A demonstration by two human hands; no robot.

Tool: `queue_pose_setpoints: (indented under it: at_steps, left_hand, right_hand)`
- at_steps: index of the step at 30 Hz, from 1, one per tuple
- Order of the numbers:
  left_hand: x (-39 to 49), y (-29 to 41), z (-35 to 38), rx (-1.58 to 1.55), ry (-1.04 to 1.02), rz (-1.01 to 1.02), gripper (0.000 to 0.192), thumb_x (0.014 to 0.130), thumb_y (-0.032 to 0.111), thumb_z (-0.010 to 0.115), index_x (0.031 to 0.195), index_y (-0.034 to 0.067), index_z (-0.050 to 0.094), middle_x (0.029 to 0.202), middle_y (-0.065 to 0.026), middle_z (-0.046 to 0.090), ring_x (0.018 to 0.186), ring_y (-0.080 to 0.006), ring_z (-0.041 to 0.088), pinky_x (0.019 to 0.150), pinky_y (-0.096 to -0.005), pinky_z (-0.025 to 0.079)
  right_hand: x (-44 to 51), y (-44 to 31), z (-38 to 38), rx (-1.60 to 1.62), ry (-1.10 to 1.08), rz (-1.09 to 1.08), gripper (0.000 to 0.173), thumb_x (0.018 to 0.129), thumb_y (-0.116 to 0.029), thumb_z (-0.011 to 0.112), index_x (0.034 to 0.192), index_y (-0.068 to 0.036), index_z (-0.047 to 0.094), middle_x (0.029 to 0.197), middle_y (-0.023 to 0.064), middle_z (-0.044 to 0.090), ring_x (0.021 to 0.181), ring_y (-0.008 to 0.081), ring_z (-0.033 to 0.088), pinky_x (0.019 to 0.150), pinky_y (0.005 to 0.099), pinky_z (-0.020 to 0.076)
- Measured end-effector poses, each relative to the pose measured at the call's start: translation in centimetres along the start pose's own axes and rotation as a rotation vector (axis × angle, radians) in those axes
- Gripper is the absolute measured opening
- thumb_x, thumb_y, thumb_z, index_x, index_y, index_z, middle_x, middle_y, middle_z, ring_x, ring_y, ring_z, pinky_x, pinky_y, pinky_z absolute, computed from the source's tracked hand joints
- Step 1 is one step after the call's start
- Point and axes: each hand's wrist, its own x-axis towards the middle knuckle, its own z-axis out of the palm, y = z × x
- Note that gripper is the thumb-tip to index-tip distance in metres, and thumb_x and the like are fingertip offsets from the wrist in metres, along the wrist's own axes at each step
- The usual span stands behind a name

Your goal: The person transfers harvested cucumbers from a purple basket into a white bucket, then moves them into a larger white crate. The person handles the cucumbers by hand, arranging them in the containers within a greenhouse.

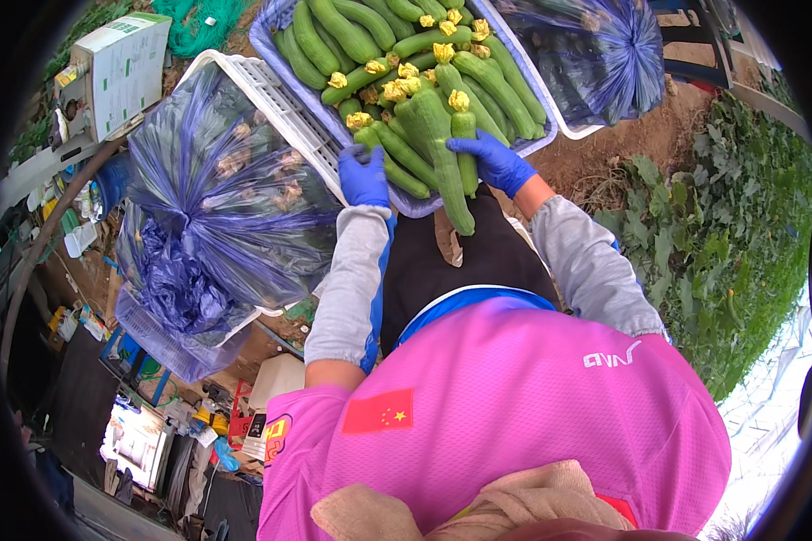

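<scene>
A plastic crate lined in pale blue [547,140] is heaped with green zucchini [497,81], many with yellow flowers at their ends. My left hand [364,177], in a blue glove, rests at the crate's near left edge by the ends of some zucchini, fingers curled; whether it grips one I cannot tell. My right hand [497,159], gloved too, has its fingers on a short zucchini [465,138] with a flower on top. Just left of that one, a long, wide-topped zucchini [448,162] lies over the crate's near rim, its narrow end towards me.
Left of the crate, a tied, filled translucent blue bag [243,196] sits in a white crate [277,101]. Another tied bag [602,61] stands at the upper right. A cardboard box [125,78] is at the upper left. Leafy plants [717,223] grow along the right side.
</scene>
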Motion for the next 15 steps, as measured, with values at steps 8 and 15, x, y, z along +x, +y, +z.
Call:
queue_pose_setpoints:
  at_steps: [8, 15]
  left_hand:
    - [-4.8, 4.7, 0.0, -0.392, -0.527, -0.157, 0.056, 0.082, 0.022, 0.08, 0.125, -0.002, 0.054, 0.101, -0.0126, 0.066, 0.093, -0.0187, 0.065, 0.081, -0.032, 0.054]
    - [-2.9, -0.5, -2.7, -0.297, -0.222, -0.182, 0.051, 0.08, 0.011, 0.076, 0.124, -0.004, 0.053, 0.111, -0.0169, 0.066, 0.096, -0.0245, 0.065, 0.084, -0.0353, 0.053]
  right_hand:
    - [1.8, 0.2, 2.0, -0.33, 0.004, -0.001, 0.052, 0.085, -0.024, 0.075, 0.126, 0.001, 0.055, 0.114, 0.0099, 0.065, 0.1, 0.0176, 0.064, 0.089, 0.0324, 0.0522]
    - [2.2, 1.8, 1.1, -0.929, 0.285, -0.224, 0.052, 0.081, -0.027, 0.077, 0.122, 0.0, 0.059, 0.104, 0.0109, 0.069, 0.093, 0.0204, 0.066, 0.085, 0.0345, 0.0517]
